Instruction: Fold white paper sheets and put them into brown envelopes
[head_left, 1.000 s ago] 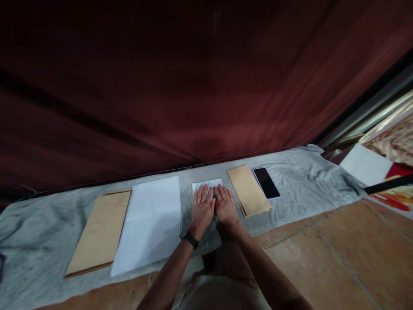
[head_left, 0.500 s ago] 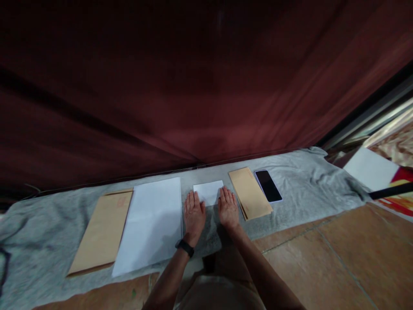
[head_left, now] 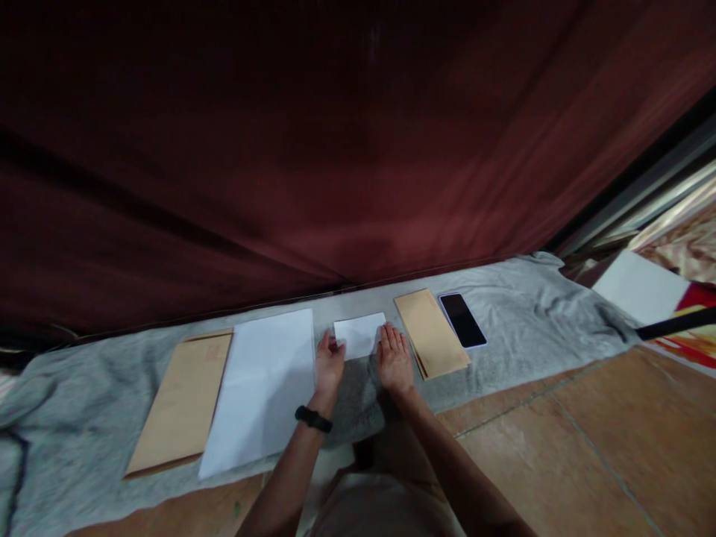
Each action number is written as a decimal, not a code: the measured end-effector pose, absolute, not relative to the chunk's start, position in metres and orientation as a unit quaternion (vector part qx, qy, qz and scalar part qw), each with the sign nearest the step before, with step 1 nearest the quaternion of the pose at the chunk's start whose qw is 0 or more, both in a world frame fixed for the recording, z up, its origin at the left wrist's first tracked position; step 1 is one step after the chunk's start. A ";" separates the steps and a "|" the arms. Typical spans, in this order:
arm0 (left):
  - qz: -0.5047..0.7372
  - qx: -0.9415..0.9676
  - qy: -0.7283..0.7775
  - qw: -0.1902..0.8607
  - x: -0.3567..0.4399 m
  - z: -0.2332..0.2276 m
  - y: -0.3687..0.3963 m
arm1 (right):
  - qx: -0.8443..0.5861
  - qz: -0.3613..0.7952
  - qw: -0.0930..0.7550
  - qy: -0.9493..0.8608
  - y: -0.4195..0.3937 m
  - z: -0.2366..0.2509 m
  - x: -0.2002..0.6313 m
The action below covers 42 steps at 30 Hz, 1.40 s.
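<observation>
A small folded sheet of white paper [head_left: 361, 334] lies on a grey cloth [head_left: 358, 410] between my two hands. My left hand [head_left: 330, 362] is turned on its side, with the thumb and curled fingers closed at the paper's left edge. A dark band circles that wrist. My right hand [head_left: 394, 362] lies flat with fingers stretched out, its fingertips touching the paper's right edge. Left of my left hand is a larger stack of white paper [head_left: 262, 388]. Close to my right hand lie small brown envelopes [head_left: 432, 332].
Large brown envelopes [head_left: 182, 406] lie at the far left, beside the white stack. A phone [head_left: 463, 321] with a dark screen rests right of the small envelopes. A dark red curtain [head_left: 358, 186] hangs behind the cloth. Tiled floor [head_left: 559, 440] shows at front right.
My left hand has turned from lying flat onto its side, its fingers now curled at the paper's left edge. My right hand stays flat in nearly the same place.
</observation>
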<state>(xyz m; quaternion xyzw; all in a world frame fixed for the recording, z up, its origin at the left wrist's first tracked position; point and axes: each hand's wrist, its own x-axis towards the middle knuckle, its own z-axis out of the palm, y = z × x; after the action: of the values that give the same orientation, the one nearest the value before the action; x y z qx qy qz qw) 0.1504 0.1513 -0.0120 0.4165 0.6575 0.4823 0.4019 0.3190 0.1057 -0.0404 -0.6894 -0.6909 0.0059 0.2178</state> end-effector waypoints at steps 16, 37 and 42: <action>0.500 0.425 0.608 0.447 0.154 0.024 0.129 | -0.622 0.242 0.460 -0.586 0.099 -0.025 0.331; 0.448 0.228 0.461 0.732 0.156 0.043 0.084 | -0.481 0.140 0.316 -0.806 0.027 0.029 0.333; 0.453 0.265 0.492 0.694 0.152 0.032 0.081 | -0.470 0.212 0.321 -0.794 0.013 0.022 0.331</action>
<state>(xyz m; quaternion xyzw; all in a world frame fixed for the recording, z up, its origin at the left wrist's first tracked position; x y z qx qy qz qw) 0.1517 0.0809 0.0322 0.2650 0.4922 0.4529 0.6945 0.3305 0.0135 0.0216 -0.4701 -0.7943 0.2118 0.3214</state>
